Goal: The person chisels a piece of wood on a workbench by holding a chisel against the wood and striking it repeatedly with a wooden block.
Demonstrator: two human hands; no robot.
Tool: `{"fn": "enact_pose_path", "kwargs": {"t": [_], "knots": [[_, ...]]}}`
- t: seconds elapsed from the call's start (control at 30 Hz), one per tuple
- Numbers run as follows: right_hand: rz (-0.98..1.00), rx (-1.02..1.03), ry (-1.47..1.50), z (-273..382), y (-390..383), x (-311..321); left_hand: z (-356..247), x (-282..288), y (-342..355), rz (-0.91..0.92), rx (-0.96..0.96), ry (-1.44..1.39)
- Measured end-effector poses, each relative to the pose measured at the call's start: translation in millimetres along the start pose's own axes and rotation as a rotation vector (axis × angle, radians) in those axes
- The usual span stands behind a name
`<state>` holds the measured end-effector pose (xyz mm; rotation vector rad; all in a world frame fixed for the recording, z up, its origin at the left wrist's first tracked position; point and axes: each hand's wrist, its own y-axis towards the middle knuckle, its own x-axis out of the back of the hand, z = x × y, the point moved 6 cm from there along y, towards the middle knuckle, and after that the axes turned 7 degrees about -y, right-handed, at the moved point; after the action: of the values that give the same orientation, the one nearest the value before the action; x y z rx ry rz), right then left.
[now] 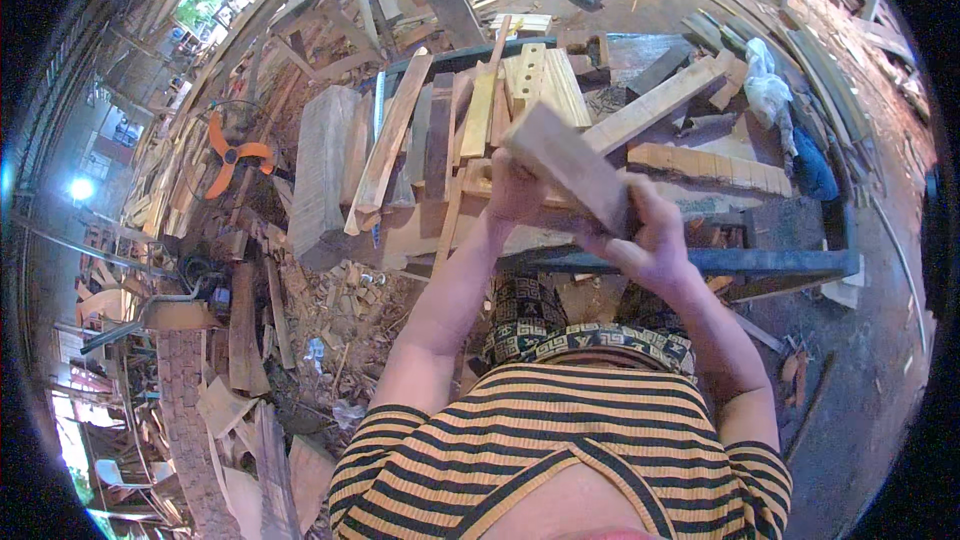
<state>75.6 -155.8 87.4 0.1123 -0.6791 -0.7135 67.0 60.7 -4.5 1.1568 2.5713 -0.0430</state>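
The left hand (513, 188) and right hand (652, 232) are gripping opposite ends of a rectangular wooden block (570, 162). The block is slanting above the blue-framed workbench (780, 263). Beyond it, a drilled wooden strip (528, 78) is lying among other boards (393, 140). An orange-bladed fan (250, 151) is occupying the left side.

Wide head cam looks down, w/ wearer's chest (500, 420) v. near.

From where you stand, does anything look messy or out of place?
Yes: wood scraps litter the ground left of the bench, as if dropped there. Crumpled whitish plastic at the bench's right end also looks odd amid the timber.
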Motion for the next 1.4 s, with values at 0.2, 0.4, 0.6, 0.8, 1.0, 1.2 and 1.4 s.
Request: {"fn": "enact_pose_path", "kwargs": {"t": [0.2,0.4,0.6,0.8,1.0,1.2,1.4], "knots": [[-0.454,0.303,0.389,13,-4,11,-48,-12,-22,0.363,-0.556,0.441],[0.144,-0.148,-0.032,-21,-4,-18,-34,-8,-12,0.279,-0.255,0.169],[-0.201,0.143,0.164,1,4,-6,-29,-5,-16,0.406,-0.460,0.476],[0.004,-0.107,0.172,-40,4,-20,-42,19,-11,0.159,-0.253,-0.039],[0.053,-0.427,-0.319,-92,-11,-28,-97,60,4,-0.203,-0.432,0.052],[0.146,-0.382,-0.371,-106,-13,-38,-98,54,-1,-0.211,-0.526,0.011],[0.244,-0.433,-0.393,-104,-11,-37,-87,41,0,-0.124,-0.439,0.043]]}}
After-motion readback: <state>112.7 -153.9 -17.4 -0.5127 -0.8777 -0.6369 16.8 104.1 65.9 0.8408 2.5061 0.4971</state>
